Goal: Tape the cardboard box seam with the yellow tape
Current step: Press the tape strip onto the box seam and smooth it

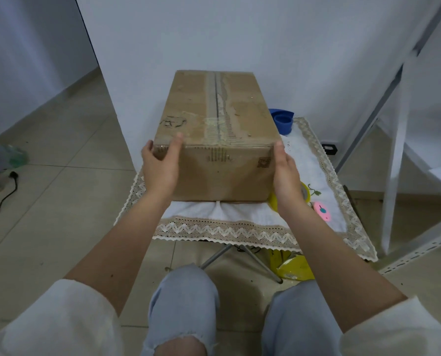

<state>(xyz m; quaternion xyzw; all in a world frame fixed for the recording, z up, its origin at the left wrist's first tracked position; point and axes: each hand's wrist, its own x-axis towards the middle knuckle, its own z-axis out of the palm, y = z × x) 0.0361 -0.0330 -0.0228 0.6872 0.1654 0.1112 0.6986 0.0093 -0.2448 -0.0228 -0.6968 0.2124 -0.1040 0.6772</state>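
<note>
A brown cardboard box point(214, 129) stands on a small table, its top seam point(216, 98) running away from me with torn old tape residue along it. My left hand point(160, 165) grips the box's near left corner, thumb on the top. My right hand point(287, 176) presses flat against the near right side. A yellow tape roll point(304, 195) lies on the cloth just behind my right hand, mostly hidden by it.
The table carries a white lace-edged cloth point(229, 231). A blue cup point(282, 120) stands behind the box on the right, a pink object point(322, 210) near the tape. A yellow bag point(295, 268) lies under the table. White walls stand close behind; a metal frame point(394, 150) rises at right.
</note>
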